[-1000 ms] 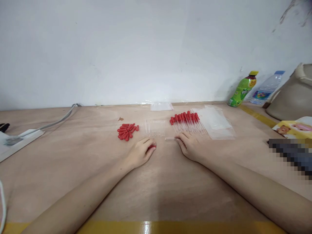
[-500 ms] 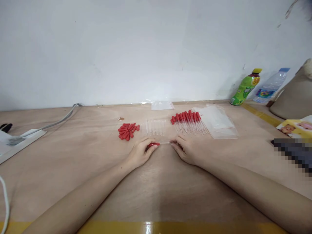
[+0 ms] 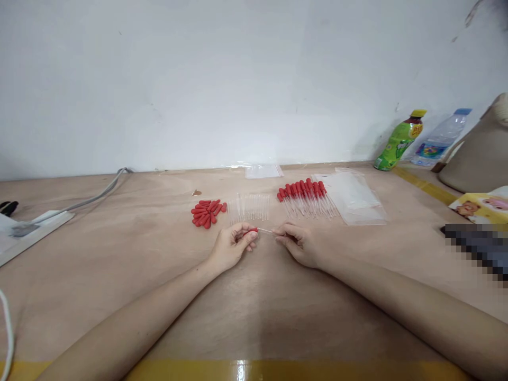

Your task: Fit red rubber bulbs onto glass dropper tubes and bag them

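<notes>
My left hand is closed with a red rubber dropper bulb between thumb and fingers. From the right, my right hand pinches a clear dropper tube, whose left end meets the bulb's mouth. How deep the tube sits in the bulb I cannot tell. Just beyond my left hand lies a pile of loose red bulbs. Beside it is a row of bare clear tubes. Past my right hand lie several droppers with red bulbs on their tubes, side by side.
Clear plastic bags lie right of the droppers. A green bottle, a water bottle and a beige bag-like object stand at the back right. At left are a grey cable and a white board-like object.
The bulb and tube now tilt, the tube sloping down to the right. My hands have drawn slightly closer, and the left fingers cover more of the bulb.
</notes>
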A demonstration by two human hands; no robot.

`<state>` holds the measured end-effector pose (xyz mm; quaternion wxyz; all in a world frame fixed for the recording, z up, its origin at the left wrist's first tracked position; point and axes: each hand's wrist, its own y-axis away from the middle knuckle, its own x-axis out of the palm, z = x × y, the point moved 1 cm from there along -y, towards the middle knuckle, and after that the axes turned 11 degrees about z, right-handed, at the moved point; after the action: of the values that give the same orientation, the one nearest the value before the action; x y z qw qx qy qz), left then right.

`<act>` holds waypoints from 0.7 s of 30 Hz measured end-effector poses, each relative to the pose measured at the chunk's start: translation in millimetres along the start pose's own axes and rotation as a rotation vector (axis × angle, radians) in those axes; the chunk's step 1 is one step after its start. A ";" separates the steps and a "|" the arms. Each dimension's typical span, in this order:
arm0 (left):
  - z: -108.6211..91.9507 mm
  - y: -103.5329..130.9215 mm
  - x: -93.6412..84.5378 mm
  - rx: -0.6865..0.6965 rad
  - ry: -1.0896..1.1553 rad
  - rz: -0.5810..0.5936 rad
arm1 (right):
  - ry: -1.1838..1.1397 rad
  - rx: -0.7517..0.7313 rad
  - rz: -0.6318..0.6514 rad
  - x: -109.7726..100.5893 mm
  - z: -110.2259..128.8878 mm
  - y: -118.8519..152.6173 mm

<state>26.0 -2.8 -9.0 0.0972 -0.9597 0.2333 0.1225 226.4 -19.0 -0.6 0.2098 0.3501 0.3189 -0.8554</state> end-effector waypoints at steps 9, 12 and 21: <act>-7.4 7.6 1.0 -0.005 -0.108 0.179 | 0.030 -0.008 0.163 -8.8 -12.4 -2.6; -10.3 9.1 2.3 -0.021 -0.226 0.171 | 0.218 -0.041 0.155 -13.9 -6.6 -4.0; -12.2 7.8 -0.2 0.032 -0.306 0.223 | 0.293 -0.111 0.147 -20.1 -3.4 -3.7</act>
<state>24.5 -12.5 1.6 0.1327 -0.8965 0.3227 0.2731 239.3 -11.4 13.8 0.2422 0.4814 0.3661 -0.7586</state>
